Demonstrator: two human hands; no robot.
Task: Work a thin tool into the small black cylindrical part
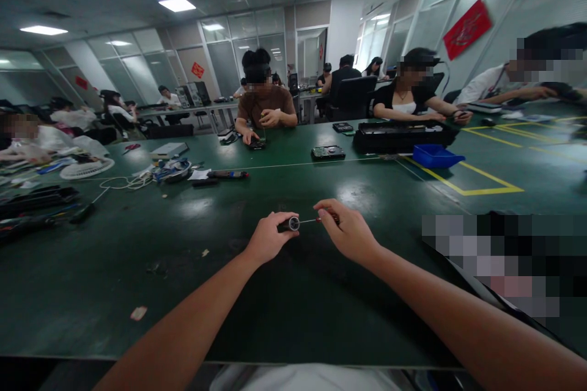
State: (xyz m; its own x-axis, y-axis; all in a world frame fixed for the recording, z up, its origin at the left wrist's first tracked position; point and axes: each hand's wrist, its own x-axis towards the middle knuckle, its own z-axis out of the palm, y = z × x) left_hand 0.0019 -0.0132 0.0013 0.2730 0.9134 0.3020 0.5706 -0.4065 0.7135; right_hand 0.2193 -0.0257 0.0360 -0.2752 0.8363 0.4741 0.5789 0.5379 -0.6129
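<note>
Between thumb and fingers, my left hand (pixel 267 237) grips a small dark cylinder (pixel 293 223) whose round, pale-rimmed end faces me. The rest of the cylinder is hidden by the hand, so I cannot tell its exact kind. My right hand (pixel 349 232) is closed around a screwdriver (pixel 308 221) with a thin metal shaft and a reddish handle mostly covered by the fingers. The shaft points left, its tip close to the cylinder's rim; whether they touch I cannot tell. Both hands are just above the green table (pixel 275 317).
Across the table a person (pixel 266 104) handles a small dark device. A hard drive (pixel 328 152), a long black housing (pixel 403 136) and a blue bin (pixel 438 156) lie beyond my hands. Cables (pixel 172 170) and a pen-like tool (pixel 228 175) are on the left. A paper scrap (pixel 138 313) lies nearer.
</note>
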